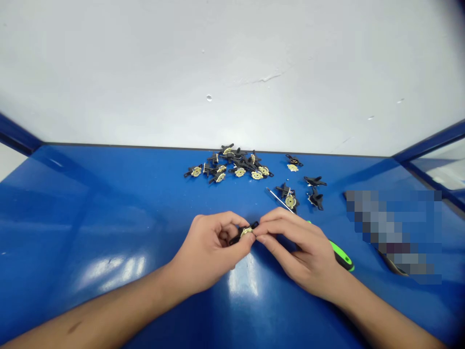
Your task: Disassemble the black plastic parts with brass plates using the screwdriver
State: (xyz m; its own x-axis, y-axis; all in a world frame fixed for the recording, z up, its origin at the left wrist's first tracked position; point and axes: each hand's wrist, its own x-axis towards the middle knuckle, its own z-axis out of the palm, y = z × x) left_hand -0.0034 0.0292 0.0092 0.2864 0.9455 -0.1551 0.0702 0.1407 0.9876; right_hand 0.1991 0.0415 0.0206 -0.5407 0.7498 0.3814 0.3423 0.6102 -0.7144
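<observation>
A small black part with a brass-coloured disc point(247, 232) is held between both hands near the middle of the view. My left hand point(214, 242) wraps its fingers and thumb round the part from the left. From the right, my right hand point(300, 247) pinches at the part's edge, thumb and forefinger together; whether a smaller piece is between those fingertips is too small to tell. Under and behind my right hand lies a screwdriver with a green and black handle point(341, 256), its thin metal shaft point(279, 199) pointing up and left.
On the blue table point(109, 203), a pile of similar black and brass parts point(240, 165) lies near the white wall point(218, 72). Several more point(315, 198) are to its right. A pixelated object point(395, 232) rests at the right.
</observation>
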